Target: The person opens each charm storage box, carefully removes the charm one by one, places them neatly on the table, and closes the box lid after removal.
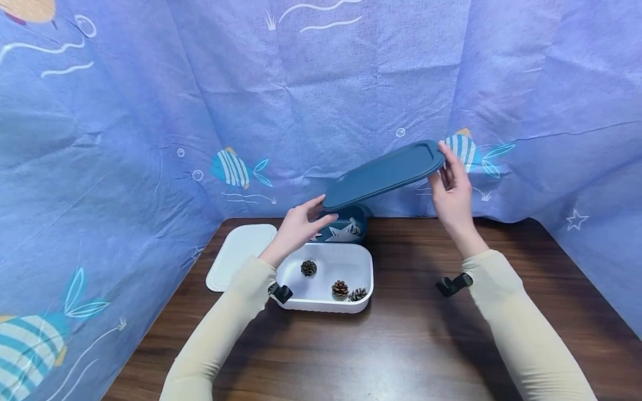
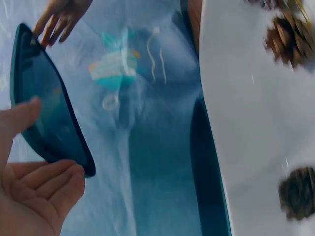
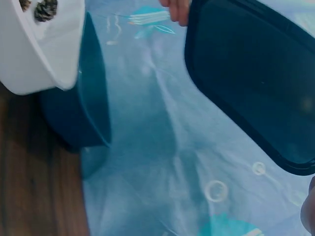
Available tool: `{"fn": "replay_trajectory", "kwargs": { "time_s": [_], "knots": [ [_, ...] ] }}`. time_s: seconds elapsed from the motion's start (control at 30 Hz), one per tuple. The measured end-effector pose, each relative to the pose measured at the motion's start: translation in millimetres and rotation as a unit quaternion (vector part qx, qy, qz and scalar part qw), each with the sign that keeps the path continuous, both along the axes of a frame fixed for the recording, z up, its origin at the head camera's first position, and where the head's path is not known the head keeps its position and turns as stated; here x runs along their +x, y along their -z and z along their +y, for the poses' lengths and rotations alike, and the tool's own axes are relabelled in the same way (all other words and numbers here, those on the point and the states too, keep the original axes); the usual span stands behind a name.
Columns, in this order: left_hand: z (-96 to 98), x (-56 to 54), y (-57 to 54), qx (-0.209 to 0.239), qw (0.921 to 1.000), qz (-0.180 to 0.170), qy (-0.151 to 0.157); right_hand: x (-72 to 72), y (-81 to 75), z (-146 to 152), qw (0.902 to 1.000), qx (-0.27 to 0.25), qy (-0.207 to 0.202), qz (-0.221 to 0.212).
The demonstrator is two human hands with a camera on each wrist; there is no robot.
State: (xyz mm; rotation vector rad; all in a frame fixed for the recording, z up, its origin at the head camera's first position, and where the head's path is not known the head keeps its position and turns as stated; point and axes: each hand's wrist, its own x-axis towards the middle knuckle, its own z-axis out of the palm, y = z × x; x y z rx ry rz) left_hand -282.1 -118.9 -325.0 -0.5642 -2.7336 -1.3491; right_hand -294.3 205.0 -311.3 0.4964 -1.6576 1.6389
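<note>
A dark blue oval-cornered lid point(image 1: 383, 174) is held up at a slant above the back of the table, its right end higher. My right hand point(image 1: 453, 195) grips that raised end between thumb and fingers. At the lower left end, the fingers of my left hand point(image 1: 301, 223) touch the lid's edge, while the thumb stands apart beneath it. The left wrist view shows this thumb point(image 2: 22, 115) overlapping the lid. Below is a white box point(image 1: 326, 306) holding several pinecones point(image 1: 340, 288). Behind it stands a dark blue container point(image 1: 362, 223) with a star, partly hidden by lid and hand.
A white lid point(image 1: 241, 253) lies flat on the wooden table point(image 1: 401, 345), left of the white box. Blue cloth point(image 1: 321, 94) with fish prints hangs behind and at both sides. Small black cameras point(image 1: 453, 284) are strapped to both wrists.
</note>
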Motion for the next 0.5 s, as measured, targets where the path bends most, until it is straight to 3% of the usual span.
{"fn": "replay_trajectory", "kwargs": {
  "time_s": [0.27, 0.4, 0.5],
  "knots": [
    [33.3, 8.3, 4.2, -0.003, 0.996, 0.089, -0.01, 12.0, -26.3, 14, 0.9979, 0.016, 0.05, 0.038],
    [39.8, 12.1, 7.3, -0.001, 0.9945, 0.105, 0.001, 26.4, -40.0, 12, 0.9967, 0.029, 0.062, 0.045],
    [41.5, 14.3, 8.1, 0.002, 0.9927, 0.12, 0.012, 25.6, -41.7, 14, 0.9971, 0.024, 0.05, 0.052]
  ]
}}
